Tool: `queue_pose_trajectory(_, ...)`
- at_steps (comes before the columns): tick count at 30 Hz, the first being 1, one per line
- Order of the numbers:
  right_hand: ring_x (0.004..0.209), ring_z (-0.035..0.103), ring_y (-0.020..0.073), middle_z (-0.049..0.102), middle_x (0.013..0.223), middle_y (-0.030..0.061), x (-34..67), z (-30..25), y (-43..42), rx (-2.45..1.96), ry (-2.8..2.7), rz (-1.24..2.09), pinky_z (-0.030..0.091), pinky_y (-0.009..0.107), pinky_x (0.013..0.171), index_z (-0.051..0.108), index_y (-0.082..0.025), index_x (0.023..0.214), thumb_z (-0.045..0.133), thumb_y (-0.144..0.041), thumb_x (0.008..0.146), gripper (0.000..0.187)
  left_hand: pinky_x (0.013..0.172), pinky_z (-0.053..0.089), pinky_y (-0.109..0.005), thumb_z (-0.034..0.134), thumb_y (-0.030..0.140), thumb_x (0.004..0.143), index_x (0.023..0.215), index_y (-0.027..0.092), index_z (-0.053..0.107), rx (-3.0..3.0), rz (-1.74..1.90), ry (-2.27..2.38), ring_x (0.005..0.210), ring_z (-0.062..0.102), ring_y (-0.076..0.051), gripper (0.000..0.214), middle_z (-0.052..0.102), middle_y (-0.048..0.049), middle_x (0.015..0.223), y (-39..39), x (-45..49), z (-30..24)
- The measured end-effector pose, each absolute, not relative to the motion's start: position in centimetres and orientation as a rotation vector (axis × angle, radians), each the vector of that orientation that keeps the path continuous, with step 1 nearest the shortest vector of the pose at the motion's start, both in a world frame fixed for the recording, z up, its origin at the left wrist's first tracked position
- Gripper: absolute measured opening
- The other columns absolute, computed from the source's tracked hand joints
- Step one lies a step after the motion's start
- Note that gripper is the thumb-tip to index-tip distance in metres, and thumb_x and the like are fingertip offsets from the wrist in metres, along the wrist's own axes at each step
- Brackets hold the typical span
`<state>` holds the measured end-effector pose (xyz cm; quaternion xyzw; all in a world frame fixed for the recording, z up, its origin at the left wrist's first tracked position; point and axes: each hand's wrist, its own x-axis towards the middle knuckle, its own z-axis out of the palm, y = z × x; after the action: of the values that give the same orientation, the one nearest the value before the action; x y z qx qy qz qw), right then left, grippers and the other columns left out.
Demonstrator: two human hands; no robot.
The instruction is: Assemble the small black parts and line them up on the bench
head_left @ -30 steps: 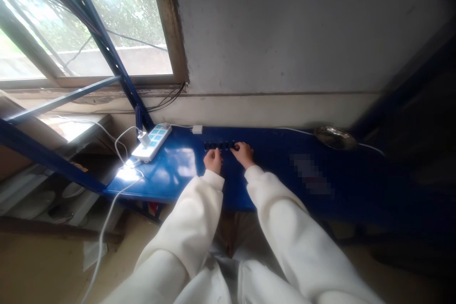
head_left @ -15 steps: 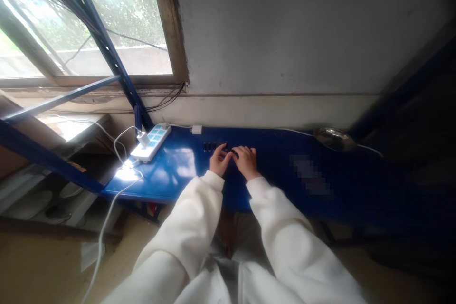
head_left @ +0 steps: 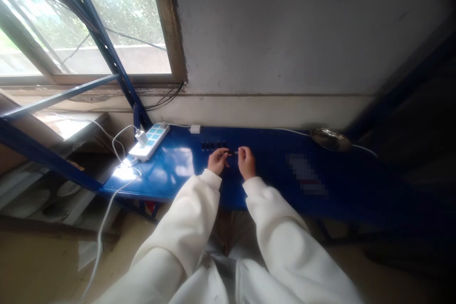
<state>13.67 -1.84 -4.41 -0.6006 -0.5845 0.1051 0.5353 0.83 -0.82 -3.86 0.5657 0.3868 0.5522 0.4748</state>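
My left hand (head_left: 216,161) is closed in a pinch above the blue table. A tiny dark tip (head_left: 230,153) shows at its fingertips, too small to name. Opposite it, my right hand (head_left: 246,162) pinches a small piece with a pale, metallic-looking end (head_left: 236,152) that points at the left hand. A narrow gap lies between the two fingertips. Just beyond the left hand, several small black oblong pieces (head_left: 207,146) stand in a row on the tabletop. The fingers hide most of what each hand holds.
The blue table (head_left: 270,166) runs along the wall. A white power strip (head_left: 151,141) with a plugged-in charger and cables lies at left. Behind are a white adapter (head_left: 195,129) and a shiny metal bowl (head_left: 329,138). A blue metal frame (head_left: 121,69) rises by the window.
My hands were close together with fingers spread over the row. Now they are drawn slightly apart, both pinching, and a pale end shows at the right fingertips. More of the row is visible.
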Motion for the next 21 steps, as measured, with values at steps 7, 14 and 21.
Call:
queue_pose_trajectory(7,0.063,0.057,0.0171,0.061,0.066,0.006,13.69,-4.05,-2.1,-1.52,-1.47,0.321,0.042,0.027,0.064,0.052,-0.021,0.066,0.022,-0.058,0.086,0.052,0.042,0.045,-0.022,0.064,0.043,0.07,0.092,0.011,0.06,1.383,1.306,0.918,0.039,0.054,-0.007,0.039,0.067,-0.0088,0.08,-1.23,0.73,-3.19)
queue_pose_trajectory(14,0.053,0.05,0.0137,0.055,0.055,0.0022,13.61,-3.78,-2.28,-1.422,-1.44,0.404,0.04,0.026,0.059,0.048,-0.02,0.057,0.026,-0.06,0.084,0.052,0.042,0.046,-0.022,0.063,0.048,0.069,0.093,0.01,0.059,1.379,1.289,0.906,0.04,0.055,-0.009,0.046,0.068,-0.01,0.079,-1.39,0.69,-2.94)
queue_pose_trajectory(21,0.05,0.046,0.0118,0.049,0.05,-0.0006,13.51,-3.53,-2.43,-1.36,-1.335,0.506,0.039,0.024,0.056,0.044,-0.02,0.053,0.033,-0.062,0.081,0.052,0.038,0.041,-0.02,0.062,0.05,0.069,0.094,0.01,0.059,1.299,1.292,0.933,0.041,0.057,-0.01,0.048,0.068,-0.0106,0.078,-1.12,0.52,-3.14)
